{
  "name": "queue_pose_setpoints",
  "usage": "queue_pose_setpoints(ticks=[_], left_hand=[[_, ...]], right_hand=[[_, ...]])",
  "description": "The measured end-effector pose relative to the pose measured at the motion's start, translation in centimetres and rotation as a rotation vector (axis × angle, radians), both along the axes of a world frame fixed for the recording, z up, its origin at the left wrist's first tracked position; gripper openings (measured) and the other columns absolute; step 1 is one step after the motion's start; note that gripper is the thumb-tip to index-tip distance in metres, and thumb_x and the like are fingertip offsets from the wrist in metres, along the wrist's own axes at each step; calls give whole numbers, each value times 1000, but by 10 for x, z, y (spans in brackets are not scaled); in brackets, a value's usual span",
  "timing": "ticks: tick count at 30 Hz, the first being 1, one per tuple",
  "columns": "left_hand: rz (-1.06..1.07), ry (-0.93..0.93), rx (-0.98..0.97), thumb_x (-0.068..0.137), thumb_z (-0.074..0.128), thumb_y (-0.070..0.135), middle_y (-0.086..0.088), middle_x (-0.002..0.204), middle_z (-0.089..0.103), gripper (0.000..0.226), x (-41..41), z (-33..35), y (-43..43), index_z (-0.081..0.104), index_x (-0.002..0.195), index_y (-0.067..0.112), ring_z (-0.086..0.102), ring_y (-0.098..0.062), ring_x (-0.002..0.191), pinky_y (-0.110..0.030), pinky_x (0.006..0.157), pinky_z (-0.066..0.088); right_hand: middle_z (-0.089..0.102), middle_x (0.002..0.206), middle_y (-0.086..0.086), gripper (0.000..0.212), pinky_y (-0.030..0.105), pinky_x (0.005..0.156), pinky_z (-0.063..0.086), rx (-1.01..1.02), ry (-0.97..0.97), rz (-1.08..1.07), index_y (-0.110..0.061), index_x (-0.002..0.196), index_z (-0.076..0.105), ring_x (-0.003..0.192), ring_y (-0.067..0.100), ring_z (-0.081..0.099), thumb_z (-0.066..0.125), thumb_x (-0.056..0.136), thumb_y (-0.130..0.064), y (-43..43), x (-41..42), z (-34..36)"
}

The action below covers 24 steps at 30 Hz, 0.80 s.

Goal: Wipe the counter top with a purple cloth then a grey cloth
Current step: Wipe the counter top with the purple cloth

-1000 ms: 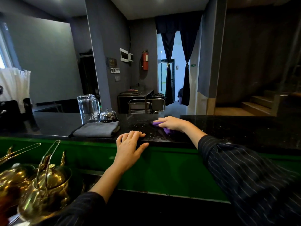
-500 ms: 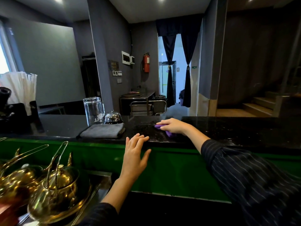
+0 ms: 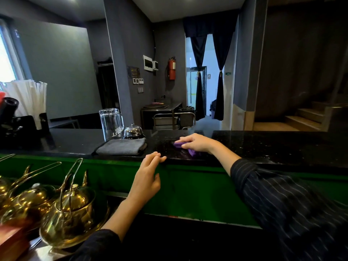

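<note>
First pass in hand: I read this as the purple-cloth wipe, with the grey one yet to come.

The purple cloth (image 3: 178, 144) lies on the black bench (image 3: 263, 146) near its front edge, mostly covered by my right hand (image 3: 197, 143), which presses on it with nearly straight fingers; how the cloth is folded I cannot tell from here. My left hand (image 3: 148, 174) is spread and holds nothing, its fingertips at the bench's front lip. The grey cloth (image 3: 120, 146) sits folded just to the left, untouched, in front of a glass mug (image 3: 111, 124) and a bell (image 3: 133, 131). Next, I judge, come more strokes across the top, then a swap of cloths, steering round the mug and bell.
</note>
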<state>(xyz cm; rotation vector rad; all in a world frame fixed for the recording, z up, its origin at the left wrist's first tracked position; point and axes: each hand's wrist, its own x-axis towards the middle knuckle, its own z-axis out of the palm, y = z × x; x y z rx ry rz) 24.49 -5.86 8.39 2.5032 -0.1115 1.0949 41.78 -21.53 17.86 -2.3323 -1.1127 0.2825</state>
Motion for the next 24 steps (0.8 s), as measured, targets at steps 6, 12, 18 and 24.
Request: queue_pose_setpoints(ticks=[6,12,18,24], left_hand=[[7,46,16,65,50,-16,-6,132,52,66,-5,13,-3,56,127,7,44,-23,130,-40,114,32],[118,1,63,63,54,-5,-4,132,53,66,-20,19,1,52,126,17,38,-24,134,-54,114,26],[245,401,273,74,60,14,2,160,-1,100,-7,17,0,-3,151,19,-14,-18,147,-46,115,-14],[331,452,306,72,61,20,-4,158,-1,99,-3,16,-6,-1,149,15,-14,-23,147,-51,114,-14]], right_hand=[[33,158,-2,42,42,118,24,-114,-134,62,-40,141,47,144,24,33,44,101,-28,32,-35,-4],[34,157,0,39,32,116,21,-57,-2,104,-26,137,55,143,17,34,48,100,-15,-34,-35,2],[40,153,4,46,48,116,22,-210,-153,-346,-33,143,45,141,28,34,30,99,-28,-21,-11,-6],[20,162,2,53,55,117,14,-295,-222,-255,-35,151,28,149,31,14,30,98,-31,56,-43,-4]])
